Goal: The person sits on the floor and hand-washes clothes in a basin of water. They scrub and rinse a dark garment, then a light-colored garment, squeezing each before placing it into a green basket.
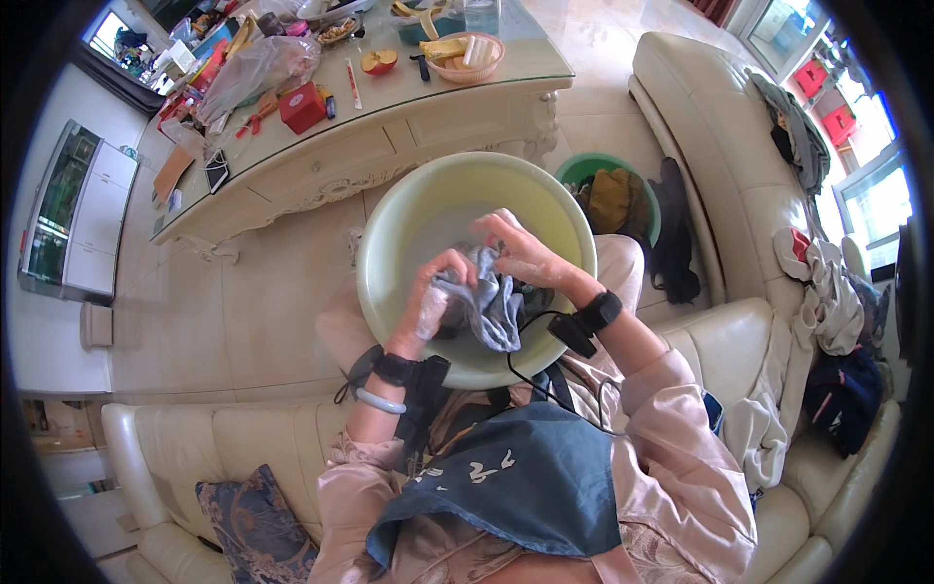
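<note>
A large pale green plastic basin (376, 314) stands between my knees, with some liquid in its bottom. My left hand (440, 292) grips one end of a wet grey cloth (496, 314), which hangs twisted over the basin. My right hand (522, 252) is at the cloth's upper right, its fingers raised and partly spread; whether it still touches the cloth I cannot tell. Whitish suds cling to both hands. Darker wet fabric lies under the cloth, partly hidden.
A green tub (651, 212) of clothes stands right of the basin, beside dark fabric (675, 233) on the floor. Beyond it is a glass-topped table (394, 102) with a red box (302, 108) and a pink fruit basket (481, 71). A black cable hangs near my right wrist. Cream sofas surround me.
</note>
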Action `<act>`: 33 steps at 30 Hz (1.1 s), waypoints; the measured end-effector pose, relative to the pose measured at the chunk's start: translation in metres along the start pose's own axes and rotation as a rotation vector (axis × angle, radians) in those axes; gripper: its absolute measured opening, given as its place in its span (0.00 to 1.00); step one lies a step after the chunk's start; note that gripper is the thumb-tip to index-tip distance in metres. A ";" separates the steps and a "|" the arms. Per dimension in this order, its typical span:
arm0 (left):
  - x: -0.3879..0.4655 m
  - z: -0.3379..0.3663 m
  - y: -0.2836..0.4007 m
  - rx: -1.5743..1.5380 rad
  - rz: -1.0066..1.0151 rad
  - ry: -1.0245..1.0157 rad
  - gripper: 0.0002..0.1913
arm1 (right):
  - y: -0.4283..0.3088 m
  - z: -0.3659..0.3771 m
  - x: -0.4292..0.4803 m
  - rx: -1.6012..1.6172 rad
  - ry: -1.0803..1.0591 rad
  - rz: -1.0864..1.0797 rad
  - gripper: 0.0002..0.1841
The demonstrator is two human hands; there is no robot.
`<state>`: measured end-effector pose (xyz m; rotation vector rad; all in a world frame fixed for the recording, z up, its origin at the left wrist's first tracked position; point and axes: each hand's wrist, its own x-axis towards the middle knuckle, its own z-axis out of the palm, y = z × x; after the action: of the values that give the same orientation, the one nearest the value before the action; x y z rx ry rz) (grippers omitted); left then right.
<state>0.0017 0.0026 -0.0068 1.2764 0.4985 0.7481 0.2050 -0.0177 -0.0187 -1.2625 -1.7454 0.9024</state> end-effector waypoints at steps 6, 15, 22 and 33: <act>0.000 0.000 0.005 0.113 0.137 0.068 0.10 | 0.005 0.013 0.024 -0.165 -0.328 -0.004 0.14; 0.003 -0.001 -0.014 0.274 0.150 0.111 0.04 | 0.005 0.006 0.024 -0.285 -0.528 -0.048 0.18; -0.002 -0.010 -0.006 0.334 0.161 0.241 0.13 | -0.003 0.003 0.026 0.000 -0.141 0.139 0.11; -0.001 -0.014 -0.009 -0.065 0.030 0.315 0.11 | 0.026 0.032 0.000 -0.714 -0.621 0.044 0.16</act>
<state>-0.0071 0.0101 -0.0187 1.1118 0.7047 0.9897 0.1871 -0.0138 -0.0558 -1.5601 -2.7018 0.7613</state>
